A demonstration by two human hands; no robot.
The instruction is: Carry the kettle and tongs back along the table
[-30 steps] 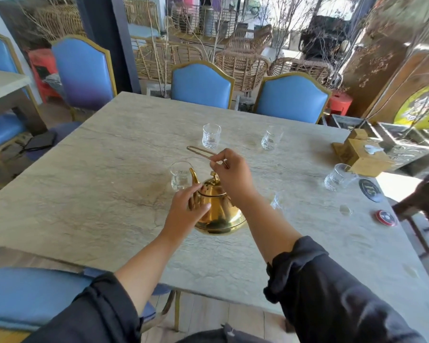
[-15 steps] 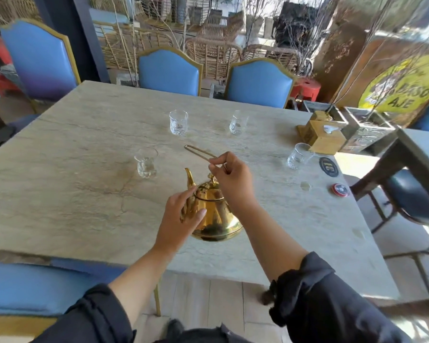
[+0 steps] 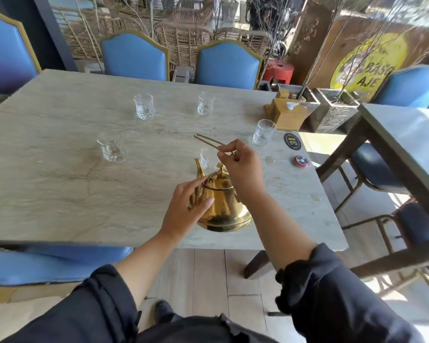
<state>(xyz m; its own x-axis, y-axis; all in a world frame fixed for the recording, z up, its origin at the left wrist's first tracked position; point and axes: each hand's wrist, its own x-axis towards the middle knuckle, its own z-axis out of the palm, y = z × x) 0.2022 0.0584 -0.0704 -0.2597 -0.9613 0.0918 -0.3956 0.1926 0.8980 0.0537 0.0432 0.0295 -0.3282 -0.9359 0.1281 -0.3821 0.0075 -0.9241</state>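
Observation:
A shiny gold teapot (image 3: 223, 206) hangs just above the near edge of a pale stone table (image 3: 60, 189). My right hand (image 3: 243, 167) grips its thin wire handle, which sticks up and back to the left. My left hand (image 3: 186, 209) rests with relaxed fingers against the pot's left side, by the base of the spout. A small clear glass (image 3: 204, 158) stands just behind the spout, partly hidden by it. Other small glasses stand to the left (image 3: 110, 147), at the back (image 3: 144, 106) (image 3: 205, 103) and to the right (image 3: 264, 132).
A wooden tissue box (image 3: 286, 115) sits at the table's right end, with a dark round coaster (image 3: 290, 141) and a red round disc (image 3: 302, 161) near it. Blue chairs (image 3: 227, 64) ring the table. A second table (image 3: 411, 144) stands close on the right.
The teapot and both hands have shifted right along the table, toward its right end. The left-hand glass is now farther from the spout, and a different glass stands behind it.

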